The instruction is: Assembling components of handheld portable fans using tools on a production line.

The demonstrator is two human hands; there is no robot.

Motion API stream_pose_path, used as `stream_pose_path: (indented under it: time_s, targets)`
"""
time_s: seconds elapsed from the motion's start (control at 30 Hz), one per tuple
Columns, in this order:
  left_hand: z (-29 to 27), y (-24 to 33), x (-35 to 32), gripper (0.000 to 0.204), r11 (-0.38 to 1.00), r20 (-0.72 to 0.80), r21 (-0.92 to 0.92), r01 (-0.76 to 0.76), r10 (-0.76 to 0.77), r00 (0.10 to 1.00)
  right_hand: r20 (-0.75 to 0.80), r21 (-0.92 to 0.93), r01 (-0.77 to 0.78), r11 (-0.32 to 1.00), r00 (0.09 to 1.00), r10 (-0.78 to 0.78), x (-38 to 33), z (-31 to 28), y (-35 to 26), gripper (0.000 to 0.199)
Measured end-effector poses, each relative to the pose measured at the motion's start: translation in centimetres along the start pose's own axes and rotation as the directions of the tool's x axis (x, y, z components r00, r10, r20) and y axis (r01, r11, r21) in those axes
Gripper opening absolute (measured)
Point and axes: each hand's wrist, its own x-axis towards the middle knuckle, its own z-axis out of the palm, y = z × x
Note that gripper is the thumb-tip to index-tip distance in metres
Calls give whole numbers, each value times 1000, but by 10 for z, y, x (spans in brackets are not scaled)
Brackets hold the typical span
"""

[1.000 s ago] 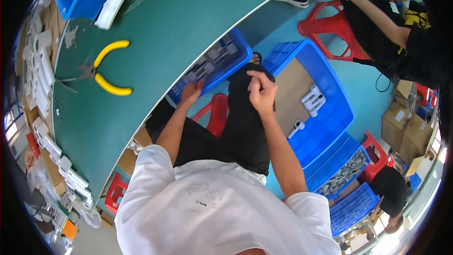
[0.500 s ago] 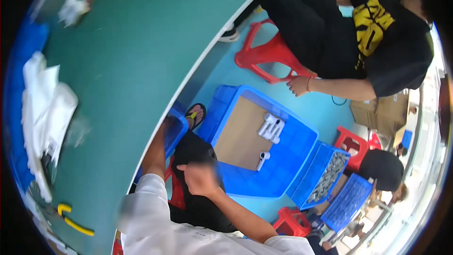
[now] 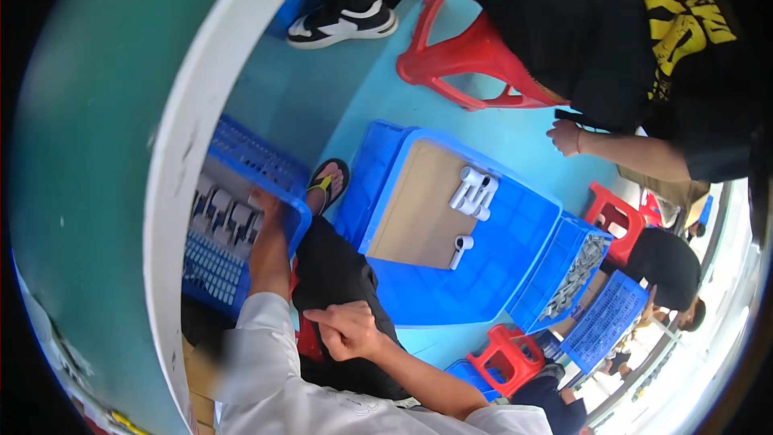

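Note:
My left hand point(image 3: 267, 206) reaches into a blue perforated basket point(image 3: 294, 229) beside the table. Its fingers are near a row of white and dark plastic parts point(image 3: 225, 217) in that basket, and their grip is hidden. Over my lap, my right hand point(image 3: 346, 332) is loosely closed with one finger pointing left; I see nothing in it. To the right, a large blue bin point(image 3: 491, 282) carries a cardboard sheet point(image 3: 415, 217). A cluster of white tube-shaped parts point(image 3: 473, 193) rests on this sheet, and a single white part point(image 3: 460, 251) lies apart from them near its edge.
The green table point(image 3: 97, 153) with its thick pale edge point(image 3: 189, 105) fills the left. A person in black point(image 3: 555, 32) sits at a red stool point(image 3: 475, 56). Beyond the bin are a blue crate of grey parts point(image 3: 576, 278), another blue basket point(image 3: 604, 318) and a red stool point(image 3: 507, 358).
The view has shifted away from the tabletop, bringing the basket beneath its edge into sight. My left hand, hidden before, now shows in that basket. My right hand remains over my lap.

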Motion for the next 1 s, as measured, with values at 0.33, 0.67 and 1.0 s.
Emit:
stream_pose_path:
  time_s: [0.33, 0.67, 1.0]
  targets:
    - [25, -52, 34, 68, 968, -8, 251, -13, 16, 1000, 12, 19, -10, 1000, 1000, 10, 6, 2, -13, 33]
    - [-40, 82, 43, 85, 857, 318, 512, 63, -258, 912, -25, -104, -94, 990, 995, 91, 6, -11, 0, 32]
    - [-165, 109, 24, 62, 977, 108, 23, 212, -213, 971, -7, -55, -45, 997, 999, 45, 6, 5, -16, 29]
